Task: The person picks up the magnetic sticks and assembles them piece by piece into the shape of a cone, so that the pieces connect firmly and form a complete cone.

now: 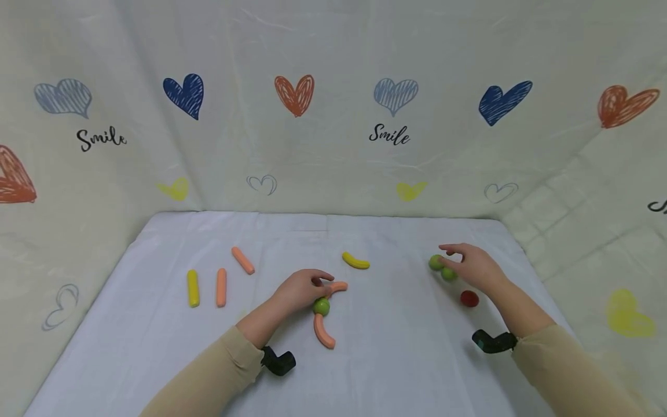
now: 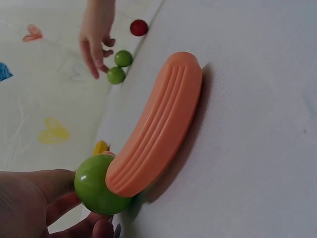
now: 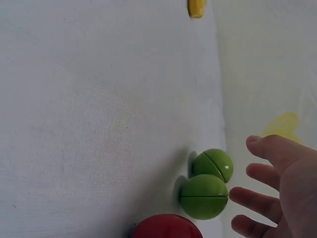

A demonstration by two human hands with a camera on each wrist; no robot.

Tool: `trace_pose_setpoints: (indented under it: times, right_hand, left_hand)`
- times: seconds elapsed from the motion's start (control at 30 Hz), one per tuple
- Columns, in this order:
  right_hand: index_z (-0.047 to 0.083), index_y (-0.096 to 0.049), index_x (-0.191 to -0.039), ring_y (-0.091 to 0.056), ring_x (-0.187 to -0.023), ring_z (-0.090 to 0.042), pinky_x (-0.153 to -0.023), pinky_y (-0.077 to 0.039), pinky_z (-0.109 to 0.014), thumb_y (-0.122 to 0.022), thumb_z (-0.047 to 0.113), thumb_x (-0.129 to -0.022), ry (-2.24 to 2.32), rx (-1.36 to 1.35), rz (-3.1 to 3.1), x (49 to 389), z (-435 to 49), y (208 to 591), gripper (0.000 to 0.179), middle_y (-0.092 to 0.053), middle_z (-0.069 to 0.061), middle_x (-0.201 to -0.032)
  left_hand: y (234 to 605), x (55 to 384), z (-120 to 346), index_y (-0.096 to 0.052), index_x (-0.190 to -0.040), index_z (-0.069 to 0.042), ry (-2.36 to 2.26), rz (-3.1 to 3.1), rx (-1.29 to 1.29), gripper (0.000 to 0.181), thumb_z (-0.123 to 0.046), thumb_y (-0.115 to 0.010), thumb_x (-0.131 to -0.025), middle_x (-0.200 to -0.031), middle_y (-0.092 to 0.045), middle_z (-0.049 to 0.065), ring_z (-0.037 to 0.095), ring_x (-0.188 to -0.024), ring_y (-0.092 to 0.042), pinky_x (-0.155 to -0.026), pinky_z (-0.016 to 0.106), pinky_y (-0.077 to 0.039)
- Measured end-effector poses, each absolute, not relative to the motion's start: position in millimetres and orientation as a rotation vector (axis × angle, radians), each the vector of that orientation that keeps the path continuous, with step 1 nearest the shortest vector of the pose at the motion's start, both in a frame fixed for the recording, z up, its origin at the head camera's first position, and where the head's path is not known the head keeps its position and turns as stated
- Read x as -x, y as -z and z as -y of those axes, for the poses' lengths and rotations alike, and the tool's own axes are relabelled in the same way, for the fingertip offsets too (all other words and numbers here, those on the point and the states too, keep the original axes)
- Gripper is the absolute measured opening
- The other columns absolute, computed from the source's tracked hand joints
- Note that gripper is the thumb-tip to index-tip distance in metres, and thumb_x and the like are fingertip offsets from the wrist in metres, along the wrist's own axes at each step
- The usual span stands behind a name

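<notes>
White cloth [image 1: 396, 347], ribbed curved orange stick [image 2: 156, 126], glossy ball [image 2: 91, 191], right hand [image 1: 476, 267] released, left hand [image 1: 300, 289] grip unclear

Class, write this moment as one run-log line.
left hand at green ball, grip unclear | right hand at two green balls, not gripping | red ball nearby | curved orange pieces near left hand

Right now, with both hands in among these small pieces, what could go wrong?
The right hand is beside two green balls; a clumsy grasp might send one rolling, perhaps into the red ball nearby.

The left hand is close around another green ball between two curved orange pieces; a brush of the fingers could knock that arrangement out of line.
</notes>
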State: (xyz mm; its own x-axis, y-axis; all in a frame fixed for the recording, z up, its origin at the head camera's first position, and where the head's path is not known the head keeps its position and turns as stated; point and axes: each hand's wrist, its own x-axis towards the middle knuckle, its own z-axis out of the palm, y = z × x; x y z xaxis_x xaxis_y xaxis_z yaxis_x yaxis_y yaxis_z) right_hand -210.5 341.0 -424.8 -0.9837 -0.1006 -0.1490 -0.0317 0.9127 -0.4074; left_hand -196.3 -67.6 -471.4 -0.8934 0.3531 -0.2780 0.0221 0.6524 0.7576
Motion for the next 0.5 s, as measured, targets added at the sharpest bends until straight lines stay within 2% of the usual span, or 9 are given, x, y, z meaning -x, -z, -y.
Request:
trace_pose_setpoints:
  times: [0.1, 0.2, 0.5]
  right_hand:
    - [0.008, -0.053, -0.142, -0.050, -0.118, -0.042, -0.094, -0.042, -0.059, -0.060, 0.048, -0.097, 0.600, 0.100, -2.865, 214.1, -341.6, 426.8, 0.061, -0.055, -0.022, -0.134]
    - [0.008, -0.052, -0.143, -0.042, -0.127, -0.046, -0.100, -0.037, -0.064, -0.060, 0.049, -0.096, 0.583, 0.074, -2.828, 217.5, -340.7, 428.1, 0.063, -0.054, -0.022, -0.135]
    - [0.005, -0.054, -0.140, -0.048, -0.120, -0.045, -0.097, -0.039, -0.062, -0.062, 0.049, -0.095, 0.490, 0.060, -2.796, 225.8, -338.8, 435.4, 0.063, -0.057, -0.021, -0.129]
  left_hand:
    - [472.0, 196.9, 67.4, -0.071, -0.121, -0.026, -1.120, -2.467, -0.293, 0.029, -0.033, -0.069, -0.093, -0.101, -0.064, -0.002, 0.016, -0.090, -0.057, -0.078, 0.034, -0.048]
    - [472.2, 197.3, 67.6, -0.071, -0.121, -0.026, -1.118, -2.468, -0.300, 0.029, -0.033, -0.069, -0.093, -0.102, -0.064, -0.002, 0.015, -0.091, -0.057, -0.078, 0.034, -0.048]
    - [471.3, 196.6, 67.8, -0.071, -0.121, -0.026, -1.139, -2.458, -0.286, 0.028, -0.032, -0.068, -0.094, -0.103, -0.063, -0.001, 0.016, -0.091, -0.057, -0.078, 0.033, -0.047]
